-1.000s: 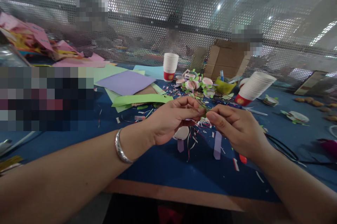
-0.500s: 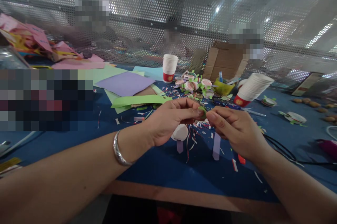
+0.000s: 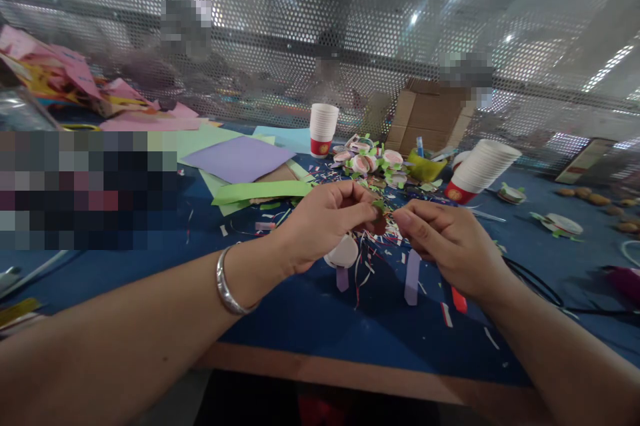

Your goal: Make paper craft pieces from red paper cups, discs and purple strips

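Left hand (image 3: pixel 330 226) pinches a green piece (image 3: pixel 379 206), which slackening could drop; right hand (image 3: pixel 450 239), at three o'clock, has an unclear grip.

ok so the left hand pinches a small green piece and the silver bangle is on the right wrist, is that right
Wrong side: the head view shows the silver bangle on the left wrist. The left hand does pinch a small green piece.

The small piece (image 3: pixel 379 204) between the left fingers (image 3: pixel 357 214) is green. Below them is a white disc (image 3: pixel 343 253); beyond, to their left, a lilac sheet (image 3: pixel 240 158) and lime-green strip (image 3: pixel 263 193). Beyond the right fingers (image 3: pixel 423 229), stacked paper cups (image 3: pixel 484 167) are white above red.
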`<state>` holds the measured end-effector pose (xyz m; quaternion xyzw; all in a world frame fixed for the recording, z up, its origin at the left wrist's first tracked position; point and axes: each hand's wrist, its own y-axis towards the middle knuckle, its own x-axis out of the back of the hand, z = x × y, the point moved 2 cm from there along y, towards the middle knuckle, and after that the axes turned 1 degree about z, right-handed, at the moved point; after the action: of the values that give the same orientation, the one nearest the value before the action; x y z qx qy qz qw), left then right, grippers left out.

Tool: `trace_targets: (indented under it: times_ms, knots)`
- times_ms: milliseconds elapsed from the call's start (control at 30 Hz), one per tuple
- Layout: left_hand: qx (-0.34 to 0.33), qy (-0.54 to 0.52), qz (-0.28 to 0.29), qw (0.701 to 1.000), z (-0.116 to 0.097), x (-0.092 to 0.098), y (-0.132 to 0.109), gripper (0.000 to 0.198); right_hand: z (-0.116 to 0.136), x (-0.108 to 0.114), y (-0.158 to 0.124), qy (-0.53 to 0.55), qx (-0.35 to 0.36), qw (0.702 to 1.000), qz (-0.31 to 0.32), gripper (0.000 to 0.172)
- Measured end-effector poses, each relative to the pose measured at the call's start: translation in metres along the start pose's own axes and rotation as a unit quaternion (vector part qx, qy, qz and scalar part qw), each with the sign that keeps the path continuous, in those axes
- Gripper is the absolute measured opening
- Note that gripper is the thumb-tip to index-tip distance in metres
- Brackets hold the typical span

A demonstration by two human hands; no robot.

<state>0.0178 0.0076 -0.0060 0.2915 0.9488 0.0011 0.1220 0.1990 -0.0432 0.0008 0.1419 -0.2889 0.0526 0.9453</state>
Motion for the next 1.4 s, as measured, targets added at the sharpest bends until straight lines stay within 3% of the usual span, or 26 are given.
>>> trace_targets:
  times_ms: [300, 733, 933, 1133, 1267, 1400]
  knots:
    - [-0.021, 0.046, -0.017, 0.999, -0.005, 0.000, 0.000, 0.011, 0.002, 0.000, 0.002, -0.044, 0.002, 0.999, -0.013, 0.047]
    - [-0.028, 0.034, 0.025, 0.999, -0.001, 0.000, 0.000, 0.011, 0.010, -0.001, 0.000, -0.106, 0.051, 0.993, -0.011, 0.039]
    - [-0.023, 0.033, 0.035, 0.999, 0.001, 0.001, 0.002, 0.009, 0.009, 0.000, -0.002, -0.090, 0.056, 0.994, -0.015, 0.047]
    - [-0.014, 0.016, -0.002, 1.000, -0.002, 0.002, 0.004, 0.009, 0.001, 0.004, 0.003, -0.164, 0.009, 0.985, -0.050, 0.049]
    - [-0.017, 0.018, -0.037, 0.999, -0.005, 0.006, 0.006, 0.008, -0.010, 0.004, 0.008, -0.248, -0.033, 0.968, -0.021, 0.053]
    - [0.002, 0.009, -0.058, 0.998, -0.003, 0.010, 0.008, 0.008, -0.015, 0.000, 0.009, -0.311, -0.051, 0.948, 0.031, 0.046]
